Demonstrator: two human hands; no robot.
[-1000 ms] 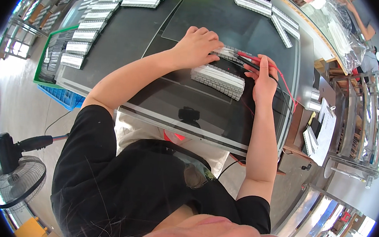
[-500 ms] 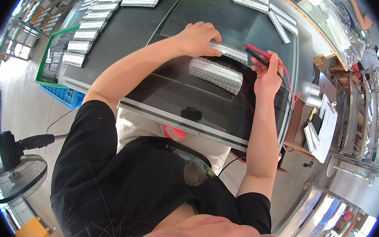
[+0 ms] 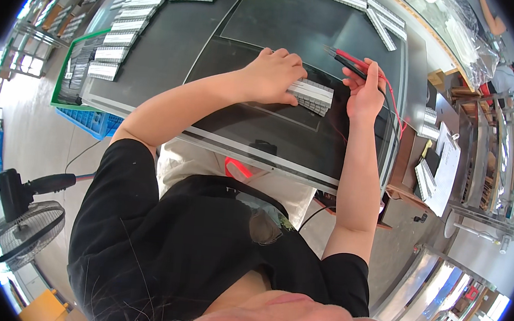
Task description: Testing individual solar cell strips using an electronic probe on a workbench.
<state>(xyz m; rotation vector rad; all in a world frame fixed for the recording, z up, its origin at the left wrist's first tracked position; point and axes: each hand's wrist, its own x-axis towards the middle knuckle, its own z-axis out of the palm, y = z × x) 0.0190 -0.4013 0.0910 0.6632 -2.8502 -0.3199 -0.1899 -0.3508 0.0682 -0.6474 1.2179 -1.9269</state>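
My left hand (image 3: 275, 77) is closed on the left end of a grey-and-white ridged strip (image 3: 313, 92). This strip lies on or against a short stack of like strips (image 3: 314, 109), and my fingers cover its left end. In my right hand (image 3: 366, 95) are a pair of test probes, one red (image 3: 352, 59) and one black (image 3: 348, 64). Their tips point up and left, apart from the strip, and their leads trail down past my wrist. What the strips are exactly, I cannot tell.
Rows of like strips (image 3: 126, 25) line the left of the dark glass-like tabletop (image 3: 174, 57), and more (image 3: 382, 25) lie at the far right. A green crate (image 3: 64, 79) stands at the left edge, a fan (image 3: 25, 227) lower left. Papers (image 3: 445, 163) lie at right.
My left hand has drawn the far strip nearer, onto or against the stack. The probes in my right hand have lifted away from the strip.
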